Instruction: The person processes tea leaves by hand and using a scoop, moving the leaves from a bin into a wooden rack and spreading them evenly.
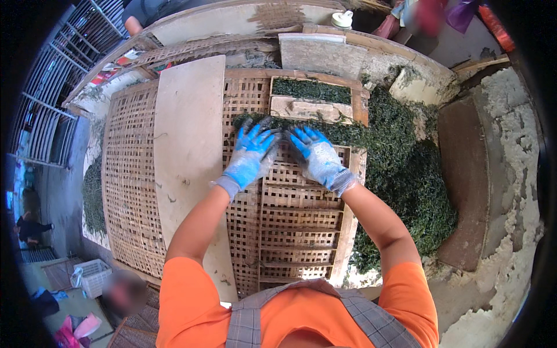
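Both hands wear blue-and-white knit work gloves under thin see-through plastic ones. My left hand [250,152] lies palm down with fingers spread at the near edge of a strip of dark green, seaweed-like plant matter [339,132]. Close beside it, my right hand [317,154] is also spread palm down, its fingertips at the same strip. Under them is a woven bamboo lattice [300,215] with a wooden frame divided by thin crossbars. Beyond the strip, a wooden bar [311,109] borders a slot packed with the green matter [311,89]. Motion blurs both hands' inner edges.
A big heap of the green matter [404,187] lies right of the lattice, beside a brown board [463,182]. A long pale board [189,156] crosses the lattice at left. A lidded white container [342,20] stands beyond. Another person's arm [132,25] shows at upper left.
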`<action>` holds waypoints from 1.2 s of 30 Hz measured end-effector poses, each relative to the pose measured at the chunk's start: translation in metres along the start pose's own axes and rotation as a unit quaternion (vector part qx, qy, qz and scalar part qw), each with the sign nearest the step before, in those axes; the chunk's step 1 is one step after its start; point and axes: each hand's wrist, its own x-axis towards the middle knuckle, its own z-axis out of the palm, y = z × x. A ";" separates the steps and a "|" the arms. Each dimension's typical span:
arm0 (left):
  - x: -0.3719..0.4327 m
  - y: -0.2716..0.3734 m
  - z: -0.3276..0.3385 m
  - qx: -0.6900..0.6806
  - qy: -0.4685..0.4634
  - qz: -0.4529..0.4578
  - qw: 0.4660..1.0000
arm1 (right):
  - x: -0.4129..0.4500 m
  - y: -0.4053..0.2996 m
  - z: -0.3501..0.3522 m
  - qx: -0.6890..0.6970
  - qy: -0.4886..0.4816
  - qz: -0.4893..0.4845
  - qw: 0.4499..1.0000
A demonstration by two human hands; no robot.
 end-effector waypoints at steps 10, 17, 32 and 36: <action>0.045 -0.058 -0.018 0.152 -0.285 -0.097 0.941 | 0.059 -0.038 0.005 0.054 -0.146 0.071 0.985; 0.108 -0.038 -0.044 -0.462 -0.272 -0.265 0.801 | 0.042 -0.026 0.010 0.092 -0.090 0.063 0.990; 0.011 -0.016 -0.026 0.065 -0.066 -0.027 0.995 | 0.020 -0.014 -0.014 0.066 0.081 0.002 0.995; 0.048 0.010 0.002 0.129 -0.109 -0.007 0.986 | -0.026 0.054 -0.032 0.287 0.218 0.247 0.899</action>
